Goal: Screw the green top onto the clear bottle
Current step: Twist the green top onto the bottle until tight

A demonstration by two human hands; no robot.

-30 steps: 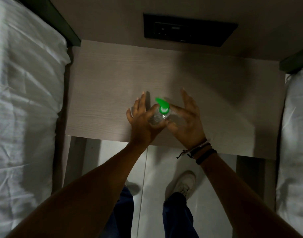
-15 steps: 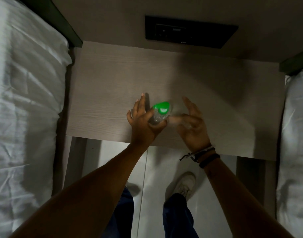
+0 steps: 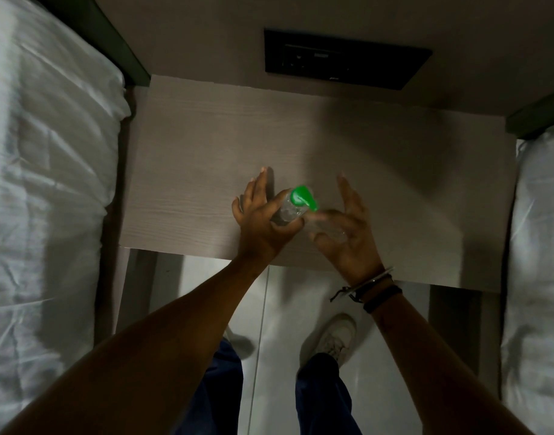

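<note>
Right hand (image 3: 344, 229) now off green top (image 3: 304, 197)

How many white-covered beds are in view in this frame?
2. One bed fills the left edge; the other bed runs down the right edge, with the wooden table between them. Both are cropped by the frame.
</note>
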